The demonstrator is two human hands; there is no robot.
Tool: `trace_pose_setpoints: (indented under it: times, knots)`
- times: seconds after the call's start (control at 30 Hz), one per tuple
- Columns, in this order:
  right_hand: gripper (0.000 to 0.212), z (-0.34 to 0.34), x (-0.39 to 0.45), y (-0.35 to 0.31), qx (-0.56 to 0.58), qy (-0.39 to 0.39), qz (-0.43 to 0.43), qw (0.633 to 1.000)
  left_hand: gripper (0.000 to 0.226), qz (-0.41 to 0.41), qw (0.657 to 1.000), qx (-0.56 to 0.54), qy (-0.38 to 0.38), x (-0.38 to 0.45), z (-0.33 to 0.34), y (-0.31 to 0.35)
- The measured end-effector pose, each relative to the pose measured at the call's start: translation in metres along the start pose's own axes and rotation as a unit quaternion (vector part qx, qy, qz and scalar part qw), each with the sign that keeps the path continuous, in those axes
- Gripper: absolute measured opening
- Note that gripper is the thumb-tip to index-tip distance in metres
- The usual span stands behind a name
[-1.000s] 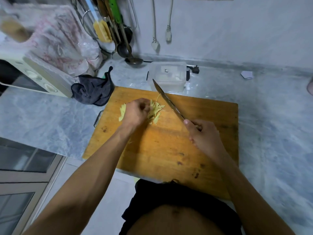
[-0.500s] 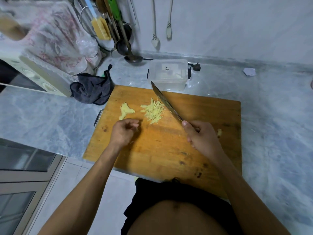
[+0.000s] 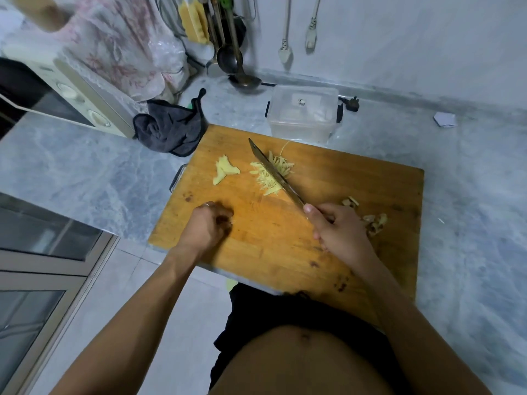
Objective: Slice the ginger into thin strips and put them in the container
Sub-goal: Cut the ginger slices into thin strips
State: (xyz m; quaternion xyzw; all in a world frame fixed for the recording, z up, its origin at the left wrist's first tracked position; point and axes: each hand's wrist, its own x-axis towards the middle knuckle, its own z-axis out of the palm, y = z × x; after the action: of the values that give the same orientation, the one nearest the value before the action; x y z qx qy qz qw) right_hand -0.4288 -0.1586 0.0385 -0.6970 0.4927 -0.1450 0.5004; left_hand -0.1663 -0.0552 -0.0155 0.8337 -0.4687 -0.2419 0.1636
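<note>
Gripping a knife (image 3: 275, 175) by its handle, the right hand (image 3: 339, 230) lays the long blade slantwise across a small heap of ginger strips (image 3: 271, 173) near the far middle of a wooden cutting board (image 3: 356, 181), probably to gather or scoop them. The left hand (image 3: 209, 226) rests on the board nearer the body, fingers curled under; whether it holds anything cannot be told. The strips are pale yellow, thin and short, loosely fanned out on both sides of the blade. Just left of them lies a flat, uncut slab of ginger (image 3: 225, 172), the same pale yellow. A clear plastic container (image 3: 302, 112) sits on the counter just beyond the board's far edge, handy for the strips. Brownish peel scraps (image 3: 373, 219) lie beside the right hand.
</note>
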Motion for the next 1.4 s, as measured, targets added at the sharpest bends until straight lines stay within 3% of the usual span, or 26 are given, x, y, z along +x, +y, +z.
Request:
trace_pose_setpoints:
  times: [0.17,0.3,0.4,0.47,0.63,0.73,0.87,0.97,1.23,1.4]
  knots:
    - [0.052,-0.001,0.000,0.002,0.010,0.005,-0.005,1.000,0.017,0.047,0.989,0.125,-0.065,0.010,-0.013,0.010]
    - [0.050,-0.007,0.003,0.007,0.023,0.020,0.000,1.000,0.021,0.048,0.977,0.182,-0.102,0.015,-0.013,0.015]
    - [0.048,-0.014,0.005,0.006,0.017,0.031,-0.002,0.999,0.013,-0.010,0.998,0.032,-0.051,0.025,-0.012,0.022]
    - [0.049,-0.019,0.006,0.005,0.023,0.040,-0.010,0.999,0.012,-0.043,0.993,-0.104,-0.031,0.034,-0.013,0.032]
    - [0.045,-0.030,0.009,0.006,0.030,0.052,-0.014,0.998,0.012,0.012,0.963,-0.268,-0.028,0.066,-0.022,0.073]
    - [0.048,-0.034,0.009,0.008,0.028,0.060,-0.020,0.998,0.019,0.048,0.980,-0.191,-0.008,0.091,-0.022,0.094]
    - [0.052,-0.036,0.010,0.008,0.000,0.072,-0.027,0.997,0.022,0.062,0.995,-0.048,-0.064,0.116,-0.022,0.105]
    - [0.054,-0.038,0.011,0.009,-0.014,0.075,-0.021,0.997,0.010,0.036,0.994,-0.088,-0.058,0.122,-0.023,0.111]
    - [0.053,-0.037,0.012,0.008,-0.006,0.078,-0.020,0.997,0.034,-0.003,0.982,-0.179,-0.068,0.123,-0.027,0.111]
    - [0.052,-0.035,0.011,0.008,-0.001,0.075,-0.012,0.997,0.017,-0.011,0.977,-0.207,-0.054,0.119,-0.026,0.112]
